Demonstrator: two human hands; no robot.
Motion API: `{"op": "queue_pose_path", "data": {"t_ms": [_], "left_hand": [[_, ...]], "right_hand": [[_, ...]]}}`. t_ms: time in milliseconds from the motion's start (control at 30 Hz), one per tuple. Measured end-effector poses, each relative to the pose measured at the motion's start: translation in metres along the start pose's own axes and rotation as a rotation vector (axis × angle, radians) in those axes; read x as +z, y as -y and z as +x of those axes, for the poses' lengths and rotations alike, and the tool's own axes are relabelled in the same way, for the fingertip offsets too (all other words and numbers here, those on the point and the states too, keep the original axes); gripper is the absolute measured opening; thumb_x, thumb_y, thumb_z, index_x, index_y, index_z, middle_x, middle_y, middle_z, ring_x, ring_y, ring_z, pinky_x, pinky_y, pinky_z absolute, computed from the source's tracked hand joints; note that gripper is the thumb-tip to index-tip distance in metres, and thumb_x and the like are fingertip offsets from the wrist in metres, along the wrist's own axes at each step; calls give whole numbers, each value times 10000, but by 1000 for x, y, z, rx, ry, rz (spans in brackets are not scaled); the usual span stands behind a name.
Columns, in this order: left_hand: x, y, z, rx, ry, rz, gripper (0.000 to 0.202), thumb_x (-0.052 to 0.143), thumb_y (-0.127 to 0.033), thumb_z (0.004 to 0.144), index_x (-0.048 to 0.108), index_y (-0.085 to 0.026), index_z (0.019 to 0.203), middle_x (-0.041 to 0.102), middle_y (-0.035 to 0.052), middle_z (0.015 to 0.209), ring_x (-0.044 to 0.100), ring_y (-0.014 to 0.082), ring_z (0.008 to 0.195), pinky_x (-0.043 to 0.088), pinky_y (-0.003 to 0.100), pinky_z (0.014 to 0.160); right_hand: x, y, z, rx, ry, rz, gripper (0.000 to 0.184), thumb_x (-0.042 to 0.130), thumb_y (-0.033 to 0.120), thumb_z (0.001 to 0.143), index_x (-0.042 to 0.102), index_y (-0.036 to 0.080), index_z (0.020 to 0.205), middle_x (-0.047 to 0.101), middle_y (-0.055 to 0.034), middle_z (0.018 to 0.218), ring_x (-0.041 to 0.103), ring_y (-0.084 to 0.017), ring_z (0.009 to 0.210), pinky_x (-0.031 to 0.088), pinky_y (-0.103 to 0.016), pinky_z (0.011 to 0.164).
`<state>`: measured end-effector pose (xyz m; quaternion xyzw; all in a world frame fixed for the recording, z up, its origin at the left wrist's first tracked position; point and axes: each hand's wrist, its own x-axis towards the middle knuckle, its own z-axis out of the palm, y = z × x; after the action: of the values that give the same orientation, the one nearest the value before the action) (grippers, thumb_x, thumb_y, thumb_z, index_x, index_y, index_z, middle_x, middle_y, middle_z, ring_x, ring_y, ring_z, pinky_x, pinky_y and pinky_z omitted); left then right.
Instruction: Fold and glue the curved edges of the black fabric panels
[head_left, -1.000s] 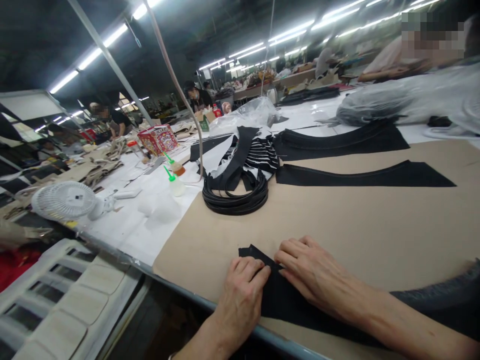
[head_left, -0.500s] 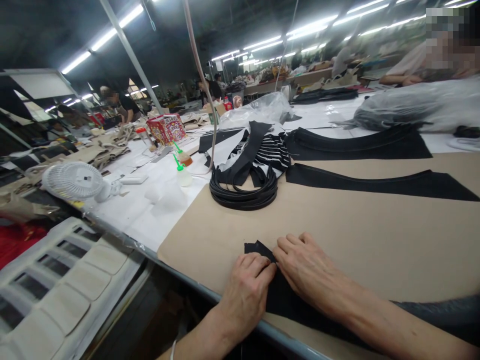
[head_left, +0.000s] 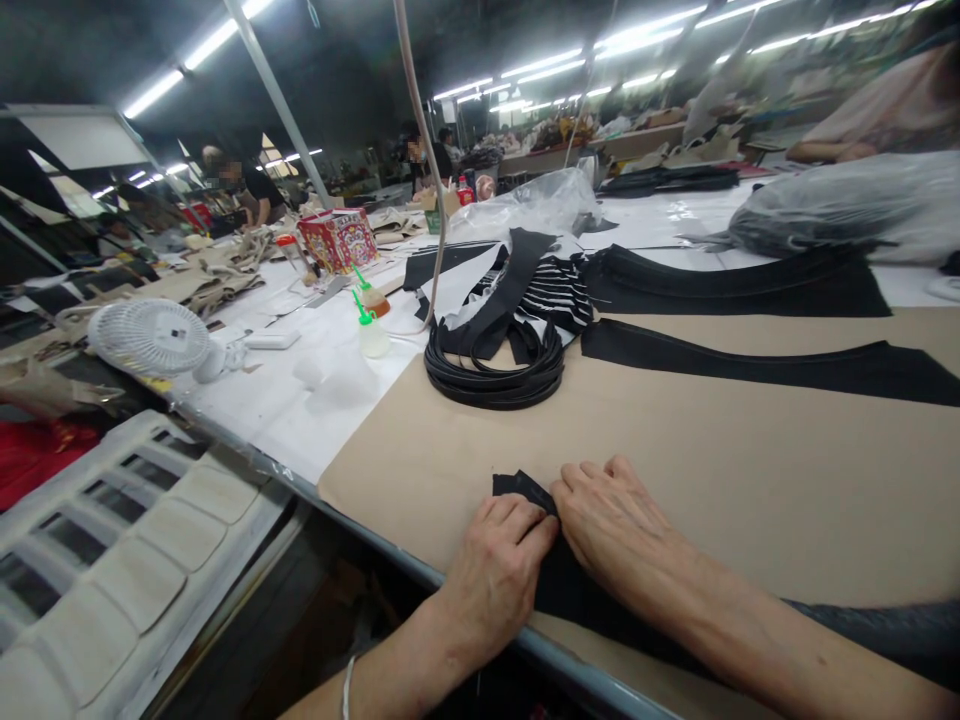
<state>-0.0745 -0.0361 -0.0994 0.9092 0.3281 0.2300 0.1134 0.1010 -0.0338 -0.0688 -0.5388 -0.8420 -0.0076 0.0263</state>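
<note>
One long black fabric strip (head_left: 562, 585) lay on smooth beige sheeting (head_left: 720, 460) along the near edge of the metal-rimmed desk (head_left: 574, 670). Left hand (head_left: 499, 560) pinched it near the end; right hand (head_left: 616, 525) curled against it, grip unclear. Best, probably: small pinches, edge unstretched. Fingertips sat closer together than a second earlier.

The table (head_left: 585, 670) has white cover (head_left: 330, 440) at its left and far parts, and on it a tan sheet (head_left: 712, 450), which reaches the front edge. Nr this edge, a black cloth piece (head_left: 564, 590) lies on the sheet; farther back, a black coil (head_left: 495, 388) against striped cloth (head_left: 555, 290), w/ 2 black strips (head_left: 750, 368) on the right. On the cover: white fan (head_left: 154, 338) nr the front edge's left end, 2 green-tipped btls (head_left: 373, 340), red box (head_left: 337, 240); toward the far edge, plastic-wrapped bundle (head_left: 825, 210).
</note>
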Motion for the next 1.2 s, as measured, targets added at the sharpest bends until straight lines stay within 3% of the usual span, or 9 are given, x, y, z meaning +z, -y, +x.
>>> {"op": "queue_pose_path", "data": {"t_ms": [100,200,400,600,767,967,1200], "left_hand": [[-1,0,0,1,21,18,307,389,-102,948,557,-159,1199,618,65,1067,523,221,1004,452,376,886],[-2,-2,0,-2,36,41,310,393,-97,946,555,-165,1202,621,57,1066,522,218,986,450,372,866],[-3,-3,1,22,43,105,298,420,-97,932,556,-152,1192,626,57,1050,522,223,966,445,374,836],[-1,-2,1,16,42,105,306,400,-108,943,560,-158,1200,623,60,1050,527,225,974,443,379,851],[-3,-4,0,4,62,68,300,385,-120,957,562,-160,1197,617,58,1041,522,220,978,445,379,871],[-1,-3,1,8,40,60,282,388,-134,964,560,-146,1187,617,65,1039,520,223,982,453,386,879],[2,-2,0,13,33,75,295,381,-110,954,555,-147,1189,618,67,1038,524,222,981,454,381,874]], "right_hand": [[-20,-1,4,79,167,62,216,415,100,890,601,171,805,617,-85,851,580,-249,786,347,-411,755],[-30,-9,7,131,194,240,220,430,125,888,572,172,726,617,-69,791,552,-206,695,313,-366,699],[-20,-33,12,241,267,543,183,480,171,801,503,191,620,510,19,586,434,-129,555,266,-273,549],[-15,-45,12,241,271,713,198,436,248,832,520,184,665,512,19,610,446,-128,590,329,-246,549],[-25,-34,0,149,151,517,137,497,218,841,626,191,805,639,-27,814,540,-171,726,341,-311,685],[-24,-15,-1,1,80,108,103,513,197,877,605,193,831,630,-63,902,555,-245,866,305,-392,753],[-23,-7,4,-1,64,42,191,430,130,891,600,186,825,620,-74,873,557,-249,835,289,-402,753]]}}
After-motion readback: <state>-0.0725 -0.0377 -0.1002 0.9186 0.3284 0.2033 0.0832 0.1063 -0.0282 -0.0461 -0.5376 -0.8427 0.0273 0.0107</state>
